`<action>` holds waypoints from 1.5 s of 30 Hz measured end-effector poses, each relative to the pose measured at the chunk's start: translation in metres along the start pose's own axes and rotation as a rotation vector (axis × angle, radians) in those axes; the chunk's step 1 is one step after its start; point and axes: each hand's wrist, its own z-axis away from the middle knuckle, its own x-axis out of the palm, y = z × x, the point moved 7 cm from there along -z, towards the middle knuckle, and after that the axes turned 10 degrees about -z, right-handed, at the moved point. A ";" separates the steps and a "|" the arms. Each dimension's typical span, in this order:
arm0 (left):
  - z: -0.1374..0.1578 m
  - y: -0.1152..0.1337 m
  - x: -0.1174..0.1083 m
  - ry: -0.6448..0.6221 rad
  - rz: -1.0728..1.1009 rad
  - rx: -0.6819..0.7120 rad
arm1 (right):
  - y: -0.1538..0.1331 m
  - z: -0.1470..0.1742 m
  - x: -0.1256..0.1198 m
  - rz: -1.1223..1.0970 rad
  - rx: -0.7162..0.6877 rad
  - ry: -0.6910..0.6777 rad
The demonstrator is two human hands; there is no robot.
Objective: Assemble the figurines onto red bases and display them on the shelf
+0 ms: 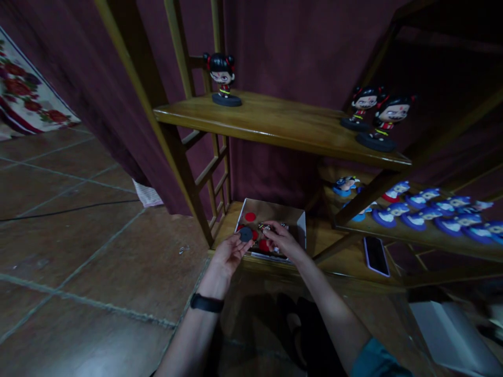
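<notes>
My left hand [231, 252] is closed on a dark grey round base [246, 234], gripped at its edge over an open cardboard box [302, 230]. My right hand [282, 240] reaches over the same box, thumb and fingers pinched on a small multicoloured figure part [266, 227]; the fingers partly cover it, so its exact form is unclear. Inside the box lie several red round discs, one of them a flat red disc [250, 216] by the far left corner. Other small pieces in there are half hidden under my hands.
A big-headed figurine [222, 78] stands at the left of the upper wooden shelf [275, 118]; two similar ones [383, 125] are at its right end. Several blue-and-white figurines [422, 214] fill the right shelf. A phone [376, 256] lies below. Wooden posts frame the box.
</notes>
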 end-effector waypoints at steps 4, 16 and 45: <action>0.001 0.000 0.001 -0.004 -0.017 0.019 | -0.003 0.003 0.005 0.214 -0.061 -0.026; 0.005 -0.004 0.008 -0.056 -0.052 0.021 | -0.014 0.008 0.014 0.406 -0.213 -0.002; 0.012 0.000 0.011 0.027 -0.221 0.271 | -0.028 0.024 0.024 0.799 -0.418 0.170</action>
